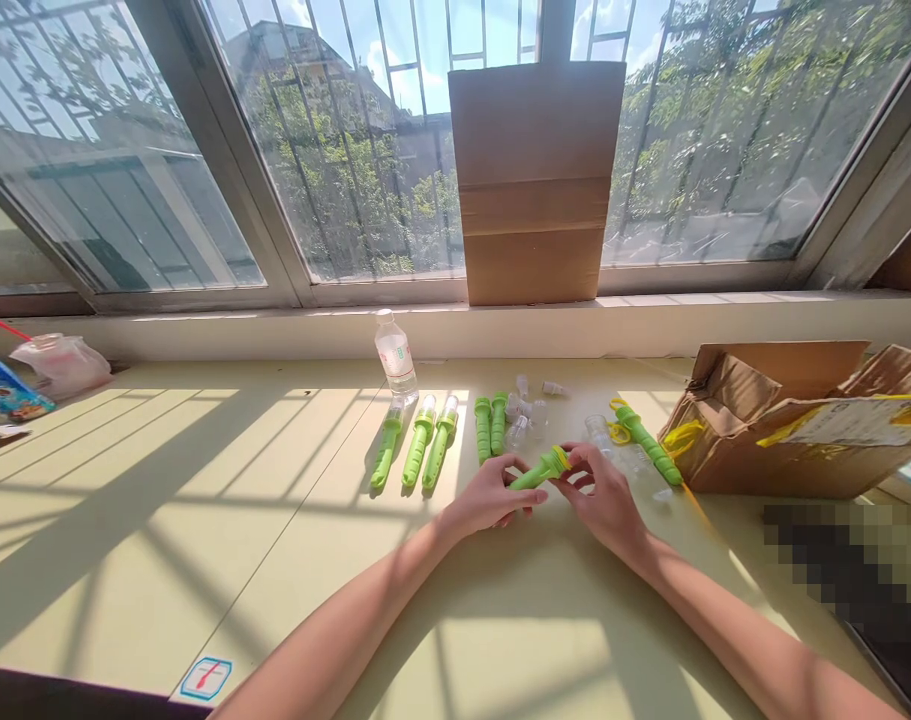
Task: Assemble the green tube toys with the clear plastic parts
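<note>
My left hand [492, 495] is wrapped round the body of a green plastic handle [534, 477], which lies tilted with its wider end up to the right. At that end, around a yellow band, the fingers of my right hand [601, 495] are closed. Just beyond my left hand lie two more green handles [490, 430] side by side. Further left, three green handles [421, 445] with clear or white tips rest in a row. Small clear plastic caps [519, 430] are scattered behind my hands. To the right, another green handle [650, 445] lies with yellow cord at its ends.
A water bottle [395, 357] stands behind the row on the left. An open cardboard box [785, 430] sits at the right, with yellow cord by it. Against the window leans a cardboard sheet [537, 190]. A blue packet [9, 388] lies far left.
</note>
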A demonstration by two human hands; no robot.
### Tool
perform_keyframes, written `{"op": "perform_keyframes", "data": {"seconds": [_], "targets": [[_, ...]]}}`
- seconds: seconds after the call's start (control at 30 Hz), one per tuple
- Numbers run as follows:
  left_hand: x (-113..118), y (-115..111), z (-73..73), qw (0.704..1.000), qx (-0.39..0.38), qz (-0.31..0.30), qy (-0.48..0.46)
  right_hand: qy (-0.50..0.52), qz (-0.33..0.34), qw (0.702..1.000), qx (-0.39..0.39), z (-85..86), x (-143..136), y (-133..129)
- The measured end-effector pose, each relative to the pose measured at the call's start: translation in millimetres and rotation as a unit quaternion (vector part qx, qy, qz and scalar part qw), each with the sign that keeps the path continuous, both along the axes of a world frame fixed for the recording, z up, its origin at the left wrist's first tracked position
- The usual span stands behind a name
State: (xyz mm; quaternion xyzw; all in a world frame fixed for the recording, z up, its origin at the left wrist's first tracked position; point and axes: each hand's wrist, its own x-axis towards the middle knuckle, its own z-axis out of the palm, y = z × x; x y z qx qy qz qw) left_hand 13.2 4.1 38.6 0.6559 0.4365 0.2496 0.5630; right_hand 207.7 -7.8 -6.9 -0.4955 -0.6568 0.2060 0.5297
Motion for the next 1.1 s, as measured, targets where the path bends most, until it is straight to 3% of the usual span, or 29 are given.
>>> {"op": "perform_keyframes", "data": {"seconds": [0.23, 0.8, 0.97, 1.1], "targets": [[2.6, 1.4, -6.1, 0.999, 0.012, 0.021, -0.029, -0.012, -0.003, 1.000, 0.017, -1.8, 0.1, -1.4], [1.0, 2.3, -10.1, 0.999, 0.038, -0.037, 0.002, -0.009, 0.030, 0.999, -0.023, 2.9, 4.4, 0.8], [-0.7, 2.9, -5.3, 0.999, 0.016, -0.044, -0.006, 0.008, 0.045, 0.998, -0.034, 4.6, 5.9, 2.5], [-1.3, 2.1, -2.0, 1.000, 0.006, -0.012, 0.004, 0.001, 0.038, 0.999, -0.025, 1.4, 6.6, 1.7]]}}
